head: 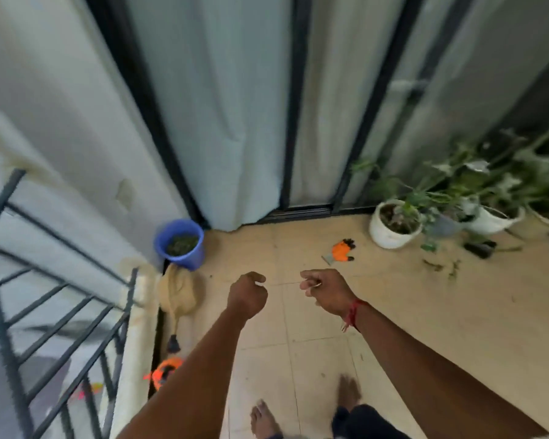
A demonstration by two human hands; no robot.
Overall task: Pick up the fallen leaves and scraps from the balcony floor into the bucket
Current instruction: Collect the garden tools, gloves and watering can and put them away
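Both forearms (pixel 203 359) are bare, from the lower edge of the view up to the left hand (pixel 248 294) and the right hand (pixel 325 291). A red thread (pixel 352 313) is wound round the right wrist in a few turns, its loose ends trailing below it, and a small pale glint at a right finger could be a ring, too blurred to tell. The feet (pixel 263 418) are bare, and dark trousers (pixel 362 421) show at the bottom edge

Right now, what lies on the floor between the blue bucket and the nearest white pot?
Only an orange-and-black glove, nearer the pot. The rest of that stretch is bare tile, as the head view shows.
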